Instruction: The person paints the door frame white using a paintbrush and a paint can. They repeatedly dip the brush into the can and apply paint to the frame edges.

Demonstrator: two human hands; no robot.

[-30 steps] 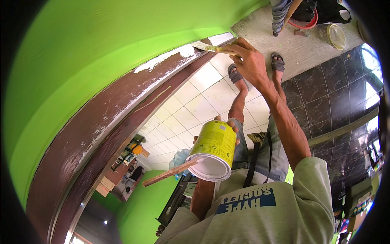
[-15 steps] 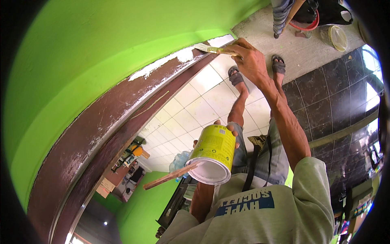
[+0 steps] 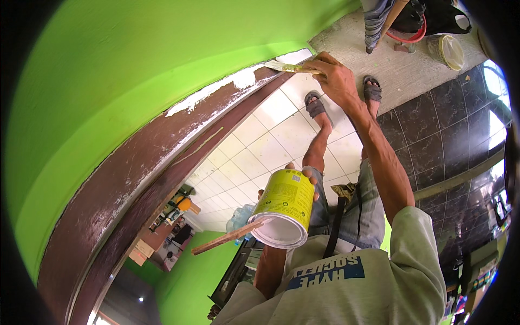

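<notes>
My right hand (image 3: 337, 80) grips a paintbrush (image 3: 295, 69) by its handle, fingers closed round it. The white bristles rest on the brown door frame (image 3: 138, 154), close to its far end. Patches of white paint (image 3: 203, 97) cover part of the frame beside the green wall. At waist height my left hand (image 3: 310, 174) is wrapped round a yellow-green paint can (image 3: 284, 197); most of the palm is hidden behind it. The can's open mouth, white inside, faces me. A wooden stick (image 3: 225, 239) leans out over the rim to the left.
The green wall (image 3: 108, 70) runs along the left. White floor tiles (image 3: 260, 146) lie below, dark tiles (image 3: 433, 141) at the right. A clear bucket (image 3: 450, 52) and a red-rimmed basin (image 3: 409, 37) stand at the far right. Someone's jeans-clad leg (image 3: 374, 24) shows nearby.
The brush and my right hand have shifted slightly to the right along the frame. The can has stayed almost in place, a touch lower in view.
</notes>
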